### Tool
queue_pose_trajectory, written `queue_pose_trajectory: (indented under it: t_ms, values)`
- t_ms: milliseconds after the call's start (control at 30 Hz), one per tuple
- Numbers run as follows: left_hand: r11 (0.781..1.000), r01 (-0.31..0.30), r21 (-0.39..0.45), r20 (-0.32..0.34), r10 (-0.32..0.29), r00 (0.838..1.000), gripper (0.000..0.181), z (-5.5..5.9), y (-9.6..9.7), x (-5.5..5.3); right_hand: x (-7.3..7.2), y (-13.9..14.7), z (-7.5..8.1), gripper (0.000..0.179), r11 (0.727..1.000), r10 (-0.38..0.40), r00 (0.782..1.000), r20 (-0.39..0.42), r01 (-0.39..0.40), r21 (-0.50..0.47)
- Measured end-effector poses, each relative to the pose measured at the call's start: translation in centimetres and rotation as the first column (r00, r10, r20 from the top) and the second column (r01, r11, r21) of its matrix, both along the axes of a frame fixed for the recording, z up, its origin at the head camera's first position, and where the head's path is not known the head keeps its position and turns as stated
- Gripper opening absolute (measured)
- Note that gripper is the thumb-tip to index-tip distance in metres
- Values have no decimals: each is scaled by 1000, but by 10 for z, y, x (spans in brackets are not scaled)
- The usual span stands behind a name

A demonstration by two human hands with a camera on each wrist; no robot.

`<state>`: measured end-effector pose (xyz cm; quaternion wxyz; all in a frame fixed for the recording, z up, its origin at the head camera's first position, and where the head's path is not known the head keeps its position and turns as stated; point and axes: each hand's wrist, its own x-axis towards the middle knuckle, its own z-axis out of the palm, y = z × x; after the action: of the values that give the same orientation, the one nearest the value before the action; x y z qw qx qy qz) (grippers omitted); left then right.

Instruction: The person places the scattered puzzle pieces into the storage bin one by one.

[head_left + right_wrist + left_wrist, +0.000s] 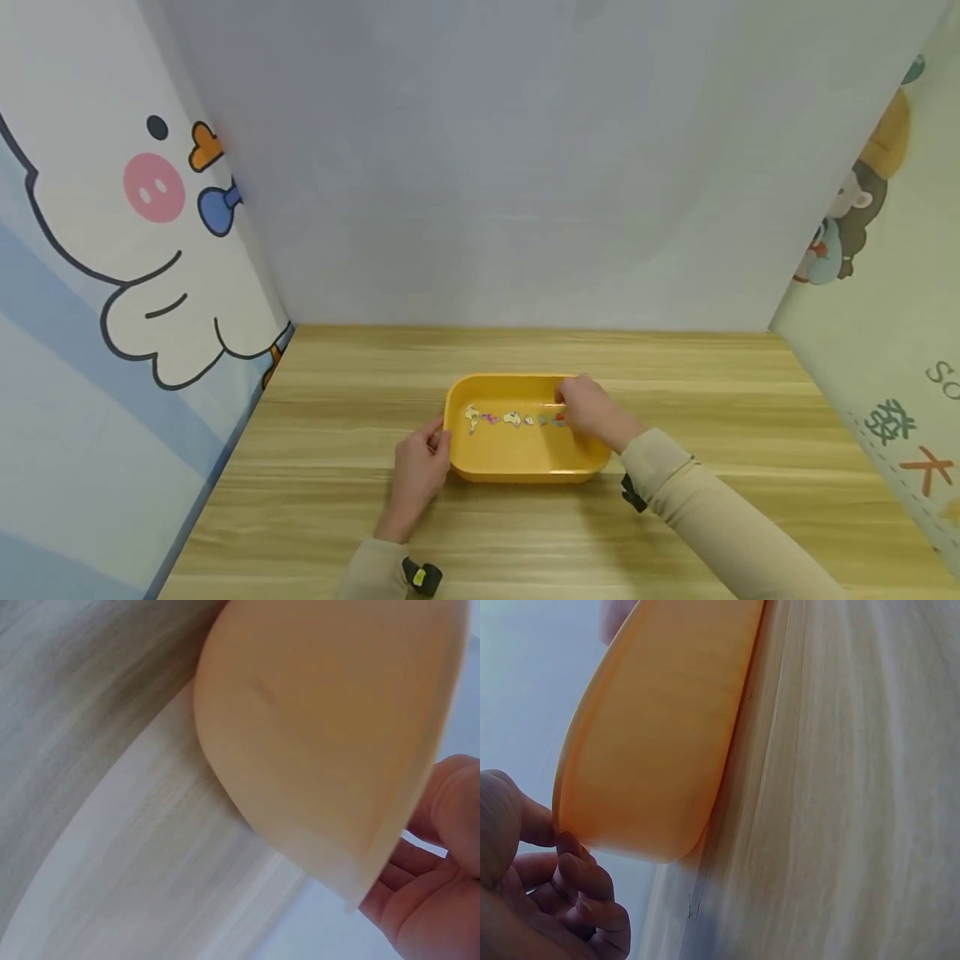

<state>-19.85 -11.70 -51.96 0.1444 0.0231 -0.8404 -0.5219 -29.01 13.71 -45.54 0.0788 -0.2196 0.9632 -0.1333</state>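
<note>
A yellow rectangular tub (517, 477) with rounded corners stands on the wooden table. At its left end, my left hand (422, 468) pinches the rim between thumb and fingers, as the left wrist view of the tub's outer wall (652, 742) also shows. My right hand (594, 410) reaches over the right end into the tub, fingers bent downward. Close to those fingers lies a small red-and-blue piece (558, 419). In the right wrist view the tub's wall (322, 735) hides the right fingertips, so I cannot tell what they hold.
Several small flat colourful pieces lie in a row inside the tub, among them a white one (512, 418) and a pink-purple one (489, 418). Wood-grain tabletop (322, 467) surrounds the tub. A plain grey backdrop (495, 183) rises behind, with cartoon-printed sheets at both sides.
</note>
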Motion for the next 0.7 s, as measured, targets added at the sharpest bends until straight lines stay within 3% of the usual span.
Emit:
queue_pose_trajectory:
  t_ms: [367, 700]
  values:
    - [1000, -12, -19, -12, 12, 1000, 30, 0, -1, -1, 6, 24, 22, 13, 992, 4, 981, -193, -29, -126]
    - [1000, -4, -13, 21, 4, 1000, 31, 0, -2, 1, 11, 65, 33, 10, 981, -71, 978, -197, 33, -191]
